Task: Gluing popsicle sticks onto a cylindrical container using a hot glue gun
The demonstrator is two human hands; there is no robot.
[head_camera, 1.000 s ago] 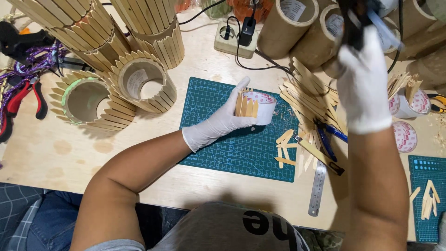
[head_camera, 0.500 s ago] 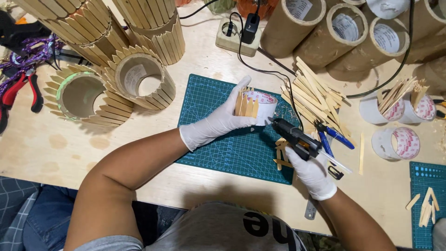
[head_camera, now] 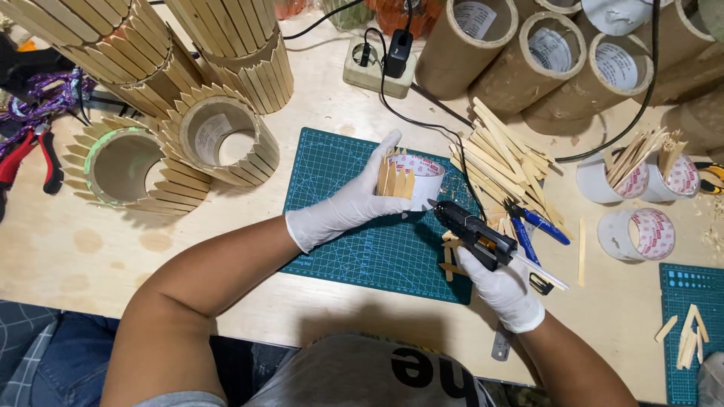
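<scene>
1. The left hand (head_camera: 343, 207), in a white glove, is curled around a white tape roll (head_camera: 418, 181) near the far right corner of the green cutting mat (head_camera: 354, 241), which lies at the middle of the desk (head_camera: 90, 256). Short wooden sticks (head_camera: 396, 179) stand side by side against the roll's outer wall, under the fingertips.
2. The right hand (head_camera: 505, 290), also gloved, is wrapped tight round the grip of a black glue gun (head_camera: 469, 226); its nozzle points at the roll, just beside the last stick.
3. To do this step well, I judge the nozzle should lay a thin line on the bare wall next to the last stick, while the left hand keeps the roll steady and its fingers clear of the hot tip.
4. The gun's cable runs toward the desk's far edge, to a power strip (head_camera: 377, 64).
5. Loose long sticks (head_camera: 501, 154) lie just right of the mat; blue pliers (head_camera: 535, 222) lie beside them.
6. Stick-clad tubes (head_camera: 219, 143) stand toward the far left corner.
</scene>
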